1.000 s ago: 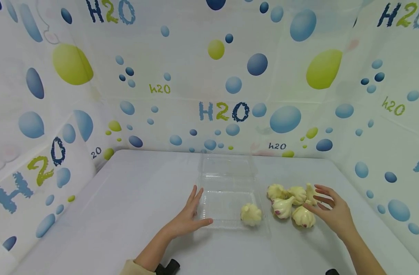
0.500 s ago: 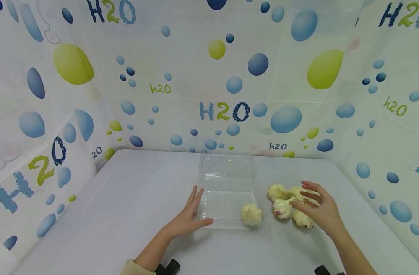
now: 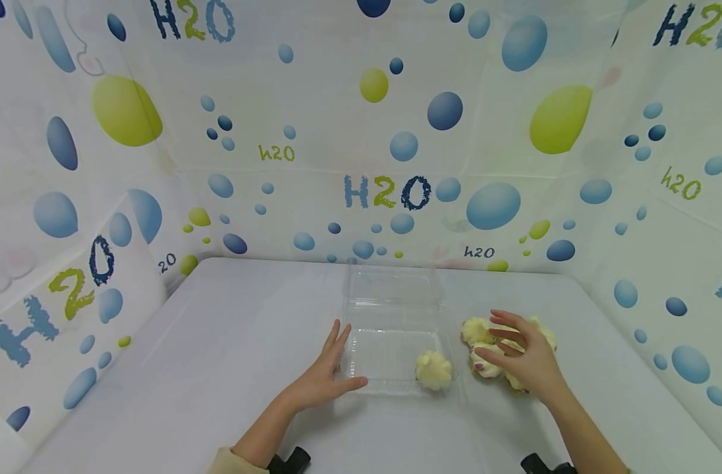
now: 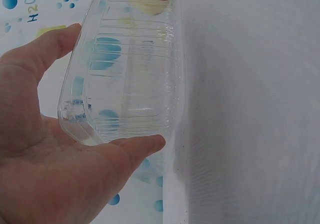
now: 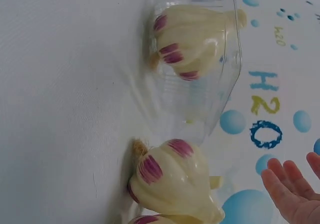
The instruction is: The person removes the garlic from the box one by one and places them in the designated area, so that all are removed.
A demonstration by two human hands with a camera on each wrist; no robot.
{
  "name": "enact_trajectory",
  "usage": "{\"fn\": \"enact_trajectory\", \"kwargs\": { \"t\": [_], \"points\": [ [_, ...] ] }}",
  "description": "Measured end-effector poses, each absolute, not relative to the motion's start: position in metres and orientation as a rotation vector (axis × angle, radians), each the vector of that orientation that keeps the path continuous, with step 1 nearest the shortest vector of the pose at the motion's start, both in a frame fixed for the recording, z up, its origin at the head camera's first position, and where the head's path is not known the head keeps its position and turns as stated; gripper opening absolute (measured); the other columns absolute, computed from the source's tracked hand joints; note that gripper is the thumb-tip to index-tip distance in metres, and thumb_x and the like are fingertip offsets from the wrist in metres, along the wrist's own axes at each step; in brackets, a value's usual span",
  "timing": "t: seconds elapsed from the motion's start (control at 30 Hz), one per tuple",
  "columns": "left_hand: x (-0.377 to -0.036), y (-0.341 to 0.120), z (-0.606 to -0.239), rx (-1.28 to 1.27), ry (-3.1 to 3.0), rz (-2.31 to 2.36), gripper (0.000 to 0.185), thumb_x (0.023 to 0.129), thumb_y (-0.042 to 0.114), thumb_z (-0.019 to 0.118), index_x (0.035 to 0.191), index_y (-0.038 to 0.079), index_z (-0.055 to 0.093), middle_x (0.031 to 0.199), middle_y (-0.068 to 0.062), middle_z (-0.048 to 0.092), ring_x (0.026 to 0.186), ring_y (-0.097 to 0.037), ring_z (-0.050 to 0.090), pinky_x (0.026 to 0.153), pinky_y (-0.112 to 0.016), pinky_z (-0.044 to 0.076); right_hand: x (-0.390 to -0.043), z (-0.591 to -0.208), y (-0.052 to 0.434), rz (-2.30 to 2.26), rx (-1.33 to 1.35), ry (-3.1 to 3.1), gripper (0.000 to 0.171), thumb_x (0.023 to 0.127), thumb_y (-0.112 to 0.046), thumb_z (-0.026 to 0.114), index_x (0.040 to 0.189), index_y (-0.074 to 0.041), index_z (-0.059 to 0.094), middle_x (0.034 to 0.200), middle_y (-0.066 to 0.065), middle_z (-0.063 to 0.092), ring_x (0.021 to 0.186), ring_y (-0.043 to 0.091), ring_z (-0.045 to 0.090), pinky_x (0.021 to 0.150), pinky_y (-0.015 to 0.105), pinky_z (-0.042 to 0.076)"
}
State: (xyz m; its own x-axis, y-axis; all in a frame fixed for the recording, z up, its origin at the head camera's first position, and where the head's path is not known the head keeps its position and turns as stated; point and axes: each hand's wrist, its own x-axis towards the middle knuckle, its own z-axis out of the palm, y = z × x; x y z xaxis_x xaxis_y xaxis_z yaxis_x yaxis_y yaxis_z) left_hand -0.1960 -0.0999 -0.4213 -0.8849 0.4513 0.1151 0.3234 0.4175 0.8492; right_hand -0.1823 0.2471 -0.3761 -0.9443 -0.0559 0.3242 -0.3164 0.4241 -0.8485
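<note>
A clear plastic clamshell container (image 3: 379, 359) lies unfolded on the table, with a garlic bulb (image 3: 434, 370) in its front right corner. My left hand (image 3: 321, 383) rests at the container's left side, fingers and thumb spread. In the left wrist view, the thumb and fingers lie along the clear wall (image 4: 130, 79). To the right of the container sits a cluster of several garlic bulbs (image 3: 484, 365). My right hand (image 3: 529, 362) hovers over this cluster with fingers loosely bent and hides some bulbs. The right wrist view shows its fingers apart from the nearest bulb (image 5: 170, 179).
Behind the container's base lies its transparent lid (image 3: 393, 286), folded back. The white tabletop (image 3: 236, 316) meets a curtain (image 3: 313, 99) printed with blue and green drops at the back and sides. A black wrist device (image 3: 290, 459) shows by the left forearm.
My right hand has moved left across the garlic cluster, uncovering the bulbs on its right and covering those in the middle. My left hand, the container and the bulb inside stay put.
</note>
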Motion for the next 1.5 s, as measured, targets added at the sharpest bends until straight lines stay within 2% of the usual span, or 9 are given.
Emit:
{"fn": "enact_trajectory", "kwargs": {
  "t": [0.03,0.23,0.5,0.9,1.2,1.37,1.5],
  "points": [
    [-0.196,-0.1,-0.421,0.696,2.533,1.471,0.091,0.073,0.039,0.063,0.137,0.024,0.0,0.14,-0.001,-0.017,0.126,-0.033,0.006,0.09,-0.046,0.032,-0.179,-0.37,0.241,1.499,0.297,-2.468,0.062,0.068,-0.024,0.071,0.122,-0.014,0.043,0.115,0.013,0.045,0.099,0.026,0.05,0.077,0.027,0.045],
    [-0.196,-0.1,-0.421,0.696,2.533,1.47,0.091,0.074,0.038,0.063,0.137,0.024,0.001,0.14,-0.001,-0.017,0.126,-0.032,0.007,0.09,-0.046,0.032,-0.179,-0.364,0.228,1.53,0.263,-2.515,0.063,0.066,-0.026,0.073,0.121,-0.013,0.043,0.116,0.008,0.047,0.101,0.024,0.05,0.079,0.033,0.044],
    [-0.196,-0.1,-0.422,0.696,2.54,1.465,0.09,0.074,0.037,0.063,0.137,0.025,0.001,0.14,-0.001,-0.016,0.126,-0.031,0.006,0.09,-0.046,0.032,-0.181,-0.364,0.213,1.596,0.288,-2.546,0.065,0.065,-0.027,0.073,0.121,-0.015,0.043,0.117,0.011,0.046,0.102,0.027,0.049,0.081,0.037,0.043],
    [-0.197,-0.1,-0.422,0.694,2.543,1.459,0.089,0.074,0.036,0.063,0.137,0.025,0.001,0.14,0.0,-0.016,0.127,-0.031,0.006,0.09,-0.047,0.031,-0.187,-0.373,0.194,1.62,0.345,-2.603,0.064,0.061,-0.029,0.076,0.118,-0.022,0.047,0.114,0.007,0.05,0.098,0.025,0.052,0.08,0.037,0.044],
    [-0.196,-0.099,-0.42,0.695,2.552,1.45,0.089,0.075,0.035,0.063,0.137,0.026,0.001,0.14,0.0,-0.016,0.127,-0.031,0.005,0.09,-0.046,0.032,-0.188,-0.377,0.178,1.569,0.338,-2.692,0.06,0.058,-0.03,0.077,0.112,-0.018,0.053,0.11,0.007,0.052,0.096,0.029,0.052,0.079,0.04,0.044],
    [-0.186,-0.097,-0.405,0.697,2.529,1.473,0.088,0.076,0.026,0.064,0.138,0.018,0.002,0.14,-0.006,-0.016,0.126,-0.034,0.004,0.09,-0.048,0.031,-0.189,-0.379,0.171,1.498,0.373,-2.728,0.06,0.055,-0.028,0.079,0.109,-0.014,0.056,0.109,0.008,0.054,0.094,0.03,0.054,0.077,0.043,0.044],
    [-0.18,-0.096,-0.393,0.7,2.499,1.493,0.087,0.076,0.02,0.064,0.137,0.01,0.003,0.139,-0.013,-0.015,0.125,-0.037,0.004,0.09,-0.05,0.029,-0.192,-0.383,0.166,1.416,0.404,-2.758,0.059,0.054,-0.027,0.08,0.106,-0.011,0.057,0.108,0.011,0.054,0.094,0.032,0.053,0.075,0.04,0.046]
  ]
}}
